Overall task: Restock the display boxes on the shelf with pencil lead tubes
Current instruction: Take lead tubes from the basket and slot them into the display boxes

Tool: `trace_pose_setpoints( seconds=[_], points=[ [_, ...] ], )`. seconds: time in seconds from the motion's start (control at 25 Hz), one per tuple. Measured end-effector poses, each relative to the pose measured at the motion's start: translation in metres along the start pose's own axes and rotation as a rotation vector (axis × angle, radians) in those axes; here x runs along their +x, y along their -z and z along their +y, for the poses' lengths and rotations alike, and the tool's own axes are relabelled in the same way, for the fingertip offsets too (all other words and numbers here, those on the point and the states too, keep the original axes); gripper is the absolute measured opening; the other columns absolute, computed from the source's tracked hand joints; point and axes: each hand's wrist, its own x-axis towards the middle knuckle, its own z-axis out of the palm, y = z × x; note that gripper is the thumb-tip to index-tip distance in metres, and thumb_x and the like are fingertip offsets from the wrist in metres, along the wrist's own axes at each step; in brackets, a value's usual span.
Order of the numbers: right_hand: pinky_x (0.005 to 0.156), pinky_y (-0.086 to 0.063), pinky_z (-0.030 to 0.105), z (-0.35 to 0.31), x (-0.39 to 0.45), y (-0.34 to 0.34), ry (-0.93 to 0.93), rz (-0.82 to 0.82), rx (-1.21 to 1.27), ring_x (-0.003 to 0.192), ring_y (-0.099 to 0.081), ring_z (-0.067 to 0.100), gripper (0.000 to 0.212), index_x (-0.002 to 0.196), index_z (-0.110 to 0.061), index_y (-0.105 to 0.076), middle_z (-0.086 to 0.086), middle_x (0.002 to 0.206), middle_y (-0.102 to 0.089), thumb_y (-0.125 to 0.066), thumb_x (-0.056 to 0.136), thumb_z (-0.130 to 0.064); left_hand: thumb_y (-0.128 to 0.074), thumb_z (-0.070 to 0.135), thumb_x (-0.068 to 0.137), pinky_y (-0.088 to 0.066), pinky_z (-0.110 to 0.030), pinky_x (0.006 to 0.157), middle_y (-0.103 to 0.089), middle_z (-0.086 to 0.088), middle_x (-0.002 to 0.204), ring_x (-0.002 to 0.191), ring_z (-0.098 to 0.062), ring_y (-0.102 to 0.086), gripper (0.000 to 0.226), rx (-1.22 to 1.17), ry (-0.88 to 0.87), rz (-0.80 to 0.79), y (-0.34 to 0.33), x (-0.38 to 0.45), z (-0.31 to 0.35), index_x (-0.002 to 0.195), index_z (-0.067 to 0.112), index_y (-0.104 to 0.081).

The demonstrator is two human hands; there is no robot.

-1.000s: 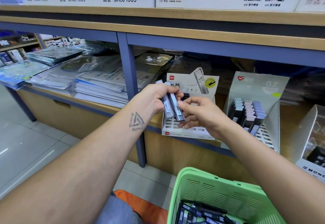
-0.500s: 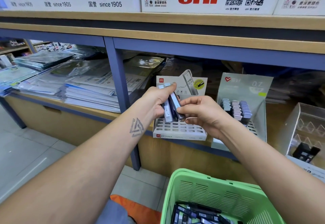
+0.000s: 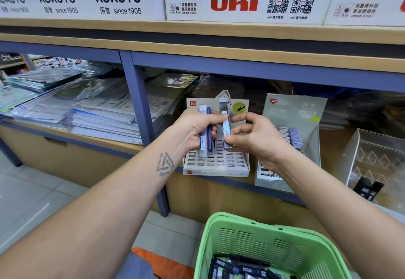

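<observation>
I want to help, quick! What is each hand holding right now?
Left hand: closed on two lead tubes.
Right hand: pinching one grey tube by its ends, above the white display box.

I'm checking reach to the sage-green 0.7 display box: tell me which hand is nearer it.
Right. The right hand sits just left of the green display box, overlapping its front edge; the left hand is farther left, before the white box.
</observation>
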Motion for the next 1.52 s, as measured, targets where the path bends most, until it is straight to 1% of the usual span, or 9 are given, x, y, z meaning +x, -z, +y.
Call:
trace_pose_setpoints(
  seconds=[0.12, 0.24, 0.4, 0.48, 0.64, 0.76, 0.88, 1.04, 1.52],
  points=[
    [0.066, -0.061, 0.035, -0.005, -0.007, 0.013, 0.008, -0.019, -0.086, 0.072, -0.071, 0.021, 0.042, 0.121, -0.008, -0.058, 0.010, 0.078, -0.070, -0.078, 0.085, -0.002, -0.076, -0.004, 0.081, -0.042, -0.021, 0.042, -0.060, -0.006, 0.063, 0.049, -0.011, -0.049, 0.018, 0.060, -0.012, -0.061, -0.010, -0.002, 0.000, 0.081, 0.009, -0.063],
    [0.067, -0.059, 0.033, -0.018, -0.007, 0.033, 0.102, 0.110, -0.189, 0.071, -0.070, 0.018, 0.039, 0.127, -0.011, -0.058, 0.013, 0.087, -0.074, -0.073, 0.092, -0.019, -0.073, -0.007, 0.083, -0.042, -0.021, 0.043, -0.057, -0.007, 0.064, 0.050, -0.012, -0.048, 0.020, 0.109, 0.003, -0.171, -0.028, -0.007, -0.003, 0.082, 0.009, -0.061],
    [0.075, -0.060, 0.040, -0.032, -0.013, 0.067, 0.230, 0.186, -0.313, 0.067, -0.067, 0.019, 0.024, 0.116, -0.012, -0.070, 0.012, 0.081, -0.073, -0.072, 0.093, -0.011, -0.072, -0.006, 0.085, -0.040, -0.020, 0.043, -0.055, -0.006, 0.064, 0.050, -0.012, -0.046, 0.021, 0.152, 0.052, -0.303, -0.060, -0.015, -0.008, 0.084, 0.009, -0.058],
    [0.076, -0.062, 0.038, -0.032, -0.020, 0.083, 0.259, 0.203, -0.379, 0.069, -0.071, 0.018, 0.020, 0.111, -0.014, -0.073, 0.005, 0.077, -0.074, -0.074, 0.091, -0.010, -0.073, -0.001, 0.086, -0.041, -0.018, 0.043, -0.058, -0.006, 0.067, 0.050, -0.010, -0.047, 0.017, 0.140, 0.118, -0.328, -0.070, -0.014, -0.009, 0.082, 0.009, -0.059],
    [0.075, -0.063, 0.034, -0.026, -0.029, 0.102, 0.317, 0.246, -0.493, 0.074, -0.074, 0.015, 0.017, 0.107, -0.017, -0.072, 0.001, 0.087, -0.074, -0.075, 0.090, -0.014, -0.074, 0.009, 0.088, -0.045, -0.014, 0.042, -0.059, -0.003, 0.062, 0.046, -0.007, -0.051, 0.018, 0.129, 0.283, -0.215, -0.073, -0.004, -0.013, 0.074, 0.008, -0.062],
    [0.079, -0.060, 0.030, -0.016, -0.026, 0.101, 0.414, 0.258, -0.733, 0.079, -0.070, 0.007, 0.015, 0.106, -0.021, -0.073, -0.006, 0.090, -0.072, -0.074, 0.091, -0.020, -0.075, 0.007, 0.087, -0.043, -0.015, 0.040, -0.052, -0.001, 0.059, 0.045, -0.008, -0.047, 0.024, 0.132, 0.320, -0.131, -0.073, 0.002, -0.019, 0.072, 0.010, -0.056],
    [0.085, -0.058, 0.034, -0.006, -0.024, 0.100, 0.447, 0.234, -0.875, 0.086, -0.067, 0.008, 0.015, 0.107, -0.022, -0.074, -0.005, 0.091, -0.073, -0.073, 0.092, -0.022, -0.074, 0.005, 0.088, -0.043, -0.016, 0.039, -0.048, -0.001, 0.060, 0.044, -0.008, -0.046, 0.025, 0.140, 0.322, -0.108, -0.071, 0.005, -0.021, 0.074, 0.012, -0.053],
    [0.085, -0.057, 0.039, 0.004, -0.023, 0.098, 0.441, 0.217, -0.975, 0.089, -0.067, 0.012, 0.016, 0.108, -0.024, -0.073, -0.004, 0.093, -0.073, -0.072, 0.092, -0.024, -0.074, 0.005, 0.087, -0.044, -0.017, 0.039, -0.049, -0.001, 0.060, 0.043, -0.008, -0.047, 0.025, 0.147, 0.329, -0.110, -0.068, 0.008, -0.022, 0.075, 0.012, -0.054],
    [0.079, -0.054, 0.030, 0.003, -0.029, 0.095, 0.392, 0.139, -0.943, 0.086, -0.064, 0.008, 0.007, 0.096, -0.025, -0.073, -0.011, 0.086, -0.069, -0.075, 0.090, -0.022, -0.071, 0.006, 0.090, -0.042, -0.015, 0.040, -0.047, -0.001, 0.061, 0.042, -0.007, -0.045, 0.025, 0.171, 0.327, -0.117, -0.071, 0.008, -0.026, 0.074, 0.012, -0.053]
  ],
)
